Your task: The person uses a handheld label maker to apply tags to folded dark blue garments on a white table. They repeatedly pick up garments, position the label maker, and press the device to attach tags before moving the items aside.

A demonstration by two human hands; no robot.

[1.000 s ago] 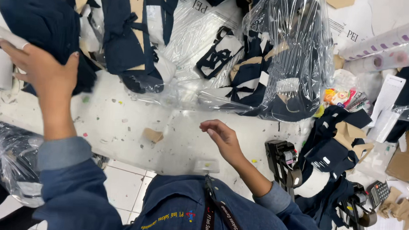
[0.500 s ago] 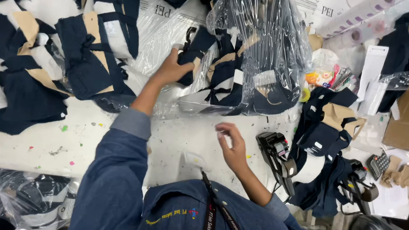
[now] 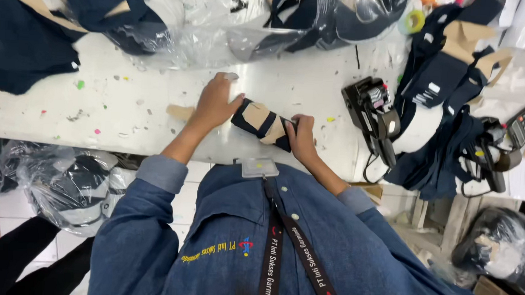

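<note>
A small folded navy garment piece with a tan cardboard insert lies on the white table just in front of my body. My left hand presses on its left end, fingers spread over it. My right hand grips its right end between thumb and fingers. Both of my arms wear blue denim sleeves.
A black label gun lies to the right, next to navy pieces with white tags and a black calculator. Clear plastic bags of navy pieces fill the back. More bagged goods sit below the table's left edge.
My left hand drew back from the plastic bags to the table's near edge. A navy piece with cardboard now lies between both hands; my right hand moved onto it.
</note>
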